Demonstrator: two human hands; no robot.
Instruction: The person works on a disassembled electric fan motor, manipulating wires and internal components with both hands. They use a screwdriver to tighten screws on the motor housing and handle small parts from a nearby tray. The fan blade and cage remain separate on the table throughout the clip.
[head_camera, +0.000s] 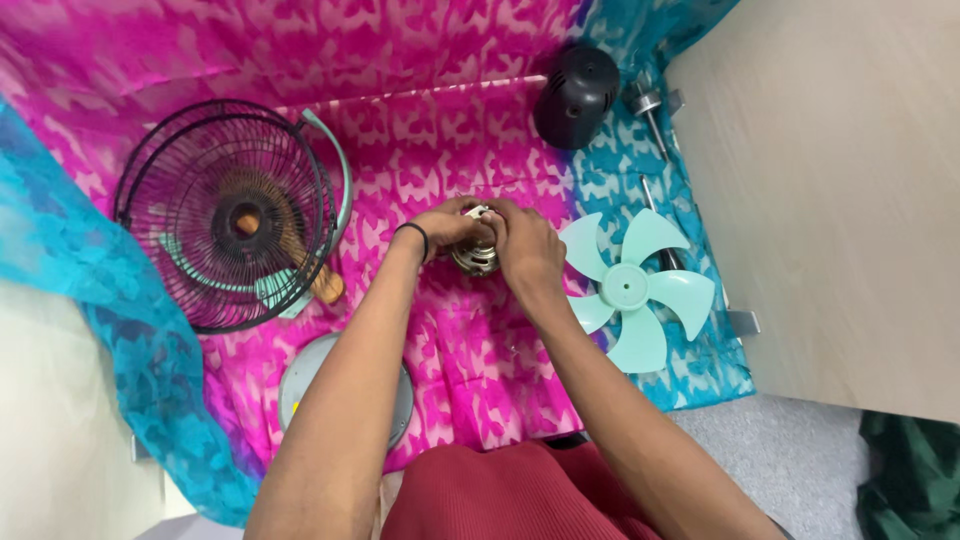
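We hold the small metal fan motor (475, 252) tight between our left hand (447, 226) and right hand (524, 250). Fingers are closed around it. We should keep it steady. The mint fan blade (632, 288) lies just right.

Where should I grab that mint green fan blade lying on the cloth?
Probably the round centre hub of the fan blade, pinched from above. It lies flat on the cloth, so the thin curved blades offer little edge, while the raised hub stands clear.
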